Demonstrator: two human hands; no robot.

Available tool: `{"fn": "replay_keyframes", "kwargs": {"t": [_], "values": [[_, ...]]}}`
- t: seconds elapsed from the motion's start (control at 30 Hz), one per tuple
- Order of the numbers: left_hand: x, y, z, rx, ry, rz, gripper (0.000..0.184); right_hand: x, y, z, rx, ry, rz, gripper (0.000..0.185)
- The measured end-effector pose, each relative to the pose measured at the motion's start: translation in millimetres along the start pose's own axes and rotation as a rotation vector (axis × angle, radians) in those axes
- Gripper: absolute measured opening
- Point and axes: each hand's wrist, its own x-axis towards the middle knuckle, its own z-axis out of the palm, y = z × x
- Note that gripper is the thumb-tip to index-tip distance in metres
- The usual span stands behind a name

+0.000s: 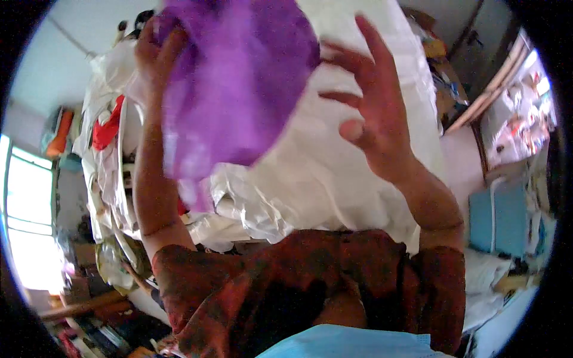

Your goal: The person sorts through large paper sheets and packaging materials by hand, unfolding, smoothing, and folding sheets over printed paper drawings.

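Observation:
A large piece of purple cloth (pixel 245 89), blurred by motion, hangs in the air over the white-covered table (pixel 346 173). My left hand (pixel 160 53) is closed on the cloth's upper left edge, with part of the fingers hidden in its folds. To the right of the cloth, my right hand (pixel 379 104) is raised with its fingers spread and nothing in them. Its fingertips come close to the cloth's right edge; whether they touch it I cannot tell. Crumpled clear plastic (pixel 250 206) lies on the table's near edge, below the cloth.
A red cloth (pixel 108 125) and white fabric are piled along the left side. Boxes and small items (pixel 444 77) stand beyond the table's right edge. A blue panel (pixel 498 218) is at the right, and a bright window (pixel 30 215) at the far left.

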Motion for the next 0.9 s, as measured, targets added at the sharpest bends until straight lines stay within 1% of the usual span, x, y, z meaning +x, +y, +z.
{"fn": "replay_keyframes", "kwargs": {"t": [0.03,0.07,0.1,0.13,0.17,0.2,0.23,0.3,0.33,0.37,0.4,0.43,0.47,0.53,0.57,0.63,0.67,0.7,0.77,0.83,0.87,0.9], "values": [[-4,-8,25,0.103,-0.036,0.052,0.043,2,-3,-4,0.014,0.063,-0.030,0.108],[-11,-16,46,0.193,-0.057,0.104,0.043,2,1,-10,-0.026,0.121,0.004,0.109],[-16,-37,63,0.377,-0.071,0.208,0.031,-1,10,-15,-0.064,0.179,0.039,0.110],[-25,-31,83,0.304,-0.092,0.217,0.032,-7,18,-22,-0.103,0.235,0.070,0.111],[-36,-23,106,0.234,-0.110,0.220,0.033,-14,26,-27,-0.179,0.271,0.088,0.097],[-47,-18,122,0.167,-0.127,0.220,0.034,-21,42,-34,-0.212,0.282,0.099,0.080],[-50,-30,128,0.247,-0.231,0.246,0.031,-30,61,-42,-0.240,0.291,0.108,0.063],[-60,-34,140,0.191,-0.294,0.016,0.029,-46,93,-57,-0.040,0.290,0.326,0.040],[-62,-38,144,0.170,-0.324,-0.099,0.028,-52,103,-63,0.016,0.332,0.379,0.034],[-59,-48,144,0.053,-0.385,-0.244,0.027,-56,108,-69,0.074,0.374,0.434,0.028],[-56,-54,140,-0.013,-0.427,-0.301,0.029,-62,114,-74,0.133,0.411,0.482,0.022],[-52,-62,135,-0.074,-0.468,-0.365,0.030,-68,125,-77,0.205,0.435,0.462,0.021],[-47,-75,128,-0.133,-0.506,-0.433,0.032,-69,124,-77,0.069,0.512,0.347,0.023],[-43,-97,121,-0.323,-0.572,-0.416,0.034,-69,105,-73,-0.205,0.656,0.114,0.025],[-45,-88,119,-0.387,-0.515,-0.487,0.034,-65,85,-71,-0.258,0.671,-0.121,0.033],[-43,-97,117,-0.254,-0.542,-0.445,0.036,-65,45,-65,-0.401,0.262,-0.385,0.032],[-42,-92,117,-0.187,-0.555,-0.424,0.037,-67,36,-61,-0.464,0.054,-0.507,0.031],[-44,-83,118,-0.068,-0.574,-0.355,0.038,-66,38,-53,-0.546,0.011,-0.400,0.029],[-47,-66,120,-0.062,-0.571,-0.342,0.038,-59,40,-34,-0.706,-0.075,-0.182,0.026],[-49,-59,121,-0.290,-0.511,-0.450,0.035,-54,48,-38,-1.041,-0.211,0.030,0.024],[-54,-48,125,-0.083,-0.367,-0.151,0.034,-51,54,-41,-1.206,-0.278,0.140,0.024],[-65,-29,131,0.121,-0.217,0.144,0.034,-53,65,-39,-1.288,-0.236,0.040,0.044]]}}
